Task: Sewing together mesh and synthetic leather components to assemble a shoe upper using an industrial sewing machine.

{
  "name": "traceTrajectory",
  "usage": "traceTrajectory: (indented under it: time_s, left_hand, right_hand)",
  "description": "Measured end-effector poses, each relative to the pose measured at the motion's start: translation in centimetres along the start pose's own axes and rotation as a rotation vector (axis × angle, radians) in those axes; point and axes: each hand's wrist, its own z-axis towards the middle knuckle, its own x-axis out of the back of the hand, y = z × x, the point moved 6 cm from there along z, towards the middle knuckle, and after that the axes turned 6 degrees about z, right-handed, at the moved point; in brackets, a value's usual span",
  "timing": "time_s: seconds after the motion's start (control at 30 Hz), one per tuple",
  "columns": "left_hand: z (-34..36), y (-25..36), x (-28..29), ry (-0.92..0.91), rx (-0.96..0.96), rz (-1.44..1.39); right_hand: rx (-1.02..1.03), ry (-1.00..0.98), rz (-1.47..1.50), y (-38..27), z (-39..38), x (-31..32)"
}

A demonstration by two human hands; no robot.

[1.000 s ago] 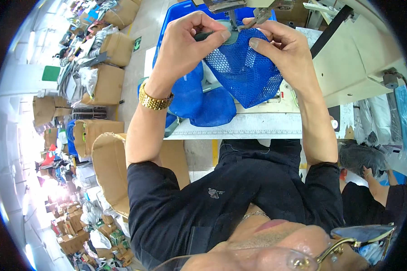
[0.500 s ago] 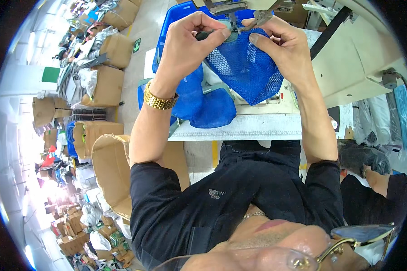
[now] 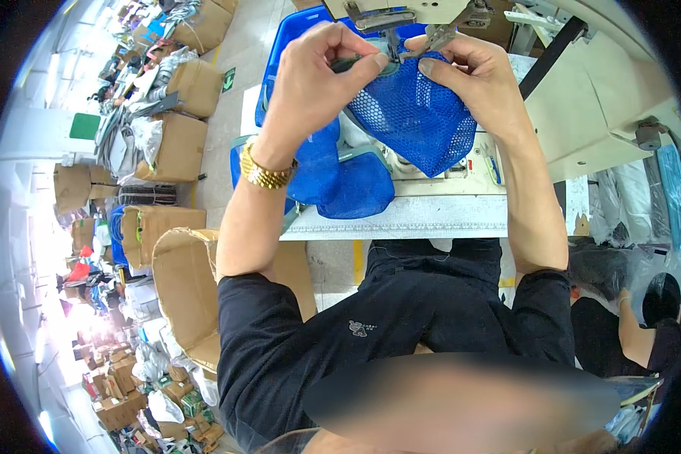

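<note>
Both hands pinch blue mesh at the sewing machine.
From where I stand, the left hand [image 3: 318,72] nips the grey-green edging [image 3: 388,68], thumb to fingertips; the right hand [image 3: 480,72] grips the blue mesh piece [image 3: 416,113] itself, which sits under the sewing machine [image 3: 605,106] head, its point hanging toward the person. More blue pieces [image 3: 356,185] lie nearby.

Blue mesh [image 3: 416,113] in right hand [image 3: 480,79]
</note>
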Motion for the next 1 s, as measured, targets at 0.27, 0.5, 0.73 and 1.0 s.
traceTrajectory:
  time_s: [0.27, 0.5, 0.73, 1.0]
  left_hand:
    - [1.9, -2.8, -0.8, -0.314, -0.074, -0.317]
    - [0.3, -2.4, -0.8, -0.072, -0.098, -0.282]
    - [-0.2, -1.8, -0.8, 0.017, -0.079, -0.196]
    - [-0.4, -1.6, -0.6, 0.1, -0.114, -0.177]
  right_hand:
    - [-0.123, -0.082, 0.097, 0.9, 0.9, 0.4]
    - [-0.135, -0.13, 0.14, 1.2, 1.9, 0.5]
    - [-0.164, -0.084, 0.286, 2.2, 2.0, 1.0]
    - [-0.247, 0.034, 0.336, 2.3, -0.4, 2.2]
